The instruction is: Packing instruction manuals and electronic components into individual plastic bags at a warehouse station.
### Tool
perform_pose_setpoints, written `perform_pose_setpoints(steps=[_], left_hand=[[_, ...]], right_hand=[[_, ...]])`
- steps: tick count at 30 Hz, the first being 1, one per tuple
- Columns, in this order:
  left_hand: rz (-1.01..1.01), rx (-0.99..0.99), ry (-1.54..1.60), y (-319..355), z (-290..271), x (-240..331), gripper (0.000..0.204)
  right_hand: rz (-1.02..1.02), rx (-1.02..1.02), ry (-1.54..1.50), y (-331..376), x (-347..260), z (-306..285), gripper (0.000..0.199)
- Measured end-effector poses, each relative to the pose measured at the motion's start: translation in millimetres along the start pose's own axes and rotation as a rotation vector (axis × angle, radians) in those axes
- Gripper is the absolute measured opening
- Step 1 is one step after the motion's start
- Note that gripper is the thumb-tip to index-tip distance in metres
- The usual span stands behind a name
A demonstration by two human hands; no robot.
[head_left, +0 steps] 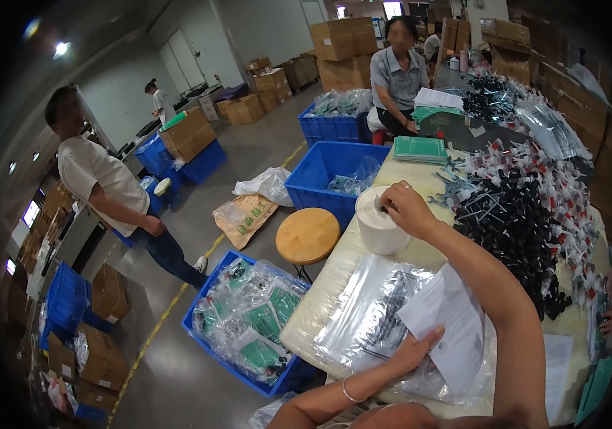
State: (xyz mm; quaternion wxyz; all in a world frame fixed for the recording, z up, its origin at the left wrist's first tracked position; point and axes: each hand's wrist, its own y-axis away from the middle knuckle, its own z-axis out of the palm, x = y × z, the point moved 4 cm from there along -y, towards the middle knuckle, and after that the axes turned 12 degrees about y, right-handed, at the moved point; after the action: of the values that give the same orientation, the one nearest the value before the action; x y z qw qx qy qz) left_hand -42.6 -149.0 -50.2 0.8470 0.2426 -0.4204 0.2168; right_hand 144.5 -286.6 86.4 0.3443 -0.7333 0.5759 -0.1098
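With my left hand (414, 352) I grip a printed white sheet of paper (452, 322), the thumb lying over its edge. Under the sheet lie clear plastic bags (356, 314) on the padded table. Farther off, my right hand (407, 209) is at the top of a white cylinder (384, 237), which looks like a roll or tub. Its fingers are bent together at the dark opening in the middle; whatever they hold is hidden. Right of that arm is a heap of black plastic parts (510, 229), with metal wrenches (456, 189) at its left edge.
Small white-and-red bottles (556, 207) are heaped on the right. Green booklets (420, 149) are stacked at the far end. Left of the table stand a blue crate (202, 297) of bagged sets, a wooden stool (308, 236) and another blue crate (306, 193). One person sits opposite; another stands left.
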Motion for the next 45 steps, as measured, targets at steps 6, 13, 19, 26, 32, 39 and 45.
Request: perform_pose_setpoints(steps=[6,13,19,26,32,39,45], left_hand=[[-0.097,0.01,-0.057,-0.9,-3.0,-5.2,0.044],[0.124,-0.102,0.072,-1.5,7.3,-7.0,0.046],[0.049,-0.184,0.219,-1.8,-1.9,-11.3,0.04],[0.553,-0.271,-0.409,-5.5,0.8,12.8,0.03],[0.093,-0.184,-0.157,9.0,17.8,29.3,0.028],[0.028,-0.195,0.177,6.3,18.9,19.8,0.028],[0.081,-0.141,0.094,-8.2,4.6,-4.5,0.033]], right_hand=[[-0.019,-0.088,0.133,-2.9,-2.5,2.3,0.018],[-0.084,-0.124,0.058,39.0,-65.8,-91.4,0.027],[-0.162,-0.342,-0.118,115.0,-153.3,-140.8,0.026],[-0.216,-0.609,0.089,196.0,-182.2,-121.3,0.031],[-0.188,-0.525,0.098,212.5,-176.8,-118.6,0.04],[-0.208,-0.529,0.095,215.3,-178.6,-117.2,0.032],[-0.207,-0.565,0.079,227.1,-174.3,-119.4,0.032]])
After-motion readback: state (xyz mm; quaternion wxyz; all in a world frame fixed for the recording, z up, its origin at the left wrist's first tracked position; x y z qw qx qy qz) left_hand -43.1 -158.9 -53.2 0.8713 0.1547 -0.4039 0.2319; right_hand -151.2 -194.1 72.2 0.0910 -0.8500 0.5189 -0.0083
